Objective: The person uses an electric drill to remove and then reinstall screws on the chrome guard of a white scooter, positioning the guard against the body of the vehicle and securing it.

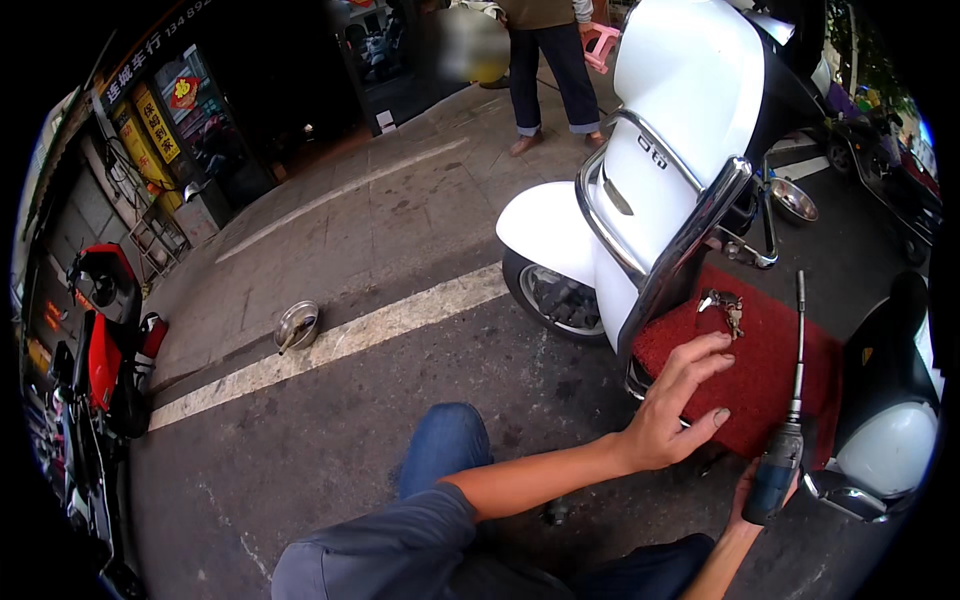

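Observation:
My left hand (672, 412) hovers over the scooter's red floor mat (770, 335), fingers spread and holding nothing. Just beyond its fingertips, a small cluster of metal pieces (728, 312) lies on the mat; I cannot make out whether they are screws or other parts. Wrapped around a dark power driver (775, 470) is my right hand (747, 492), partly hidden behind the tool. The driver's long metal shaft (799, 350) points away from me, over the right side of the mat. The white scooter (690, 90), with chrome guard bars (690, 250), stands right in front.
Scooter's rear body (885, 450) rises close on the right. A metal bowl (298, 327) with something in it sits on the ground to the left; another bowl (793, 200) lies beyond the scooter. A red motorbike (105, 355) is far left. A person (555, 70) stands ahead.

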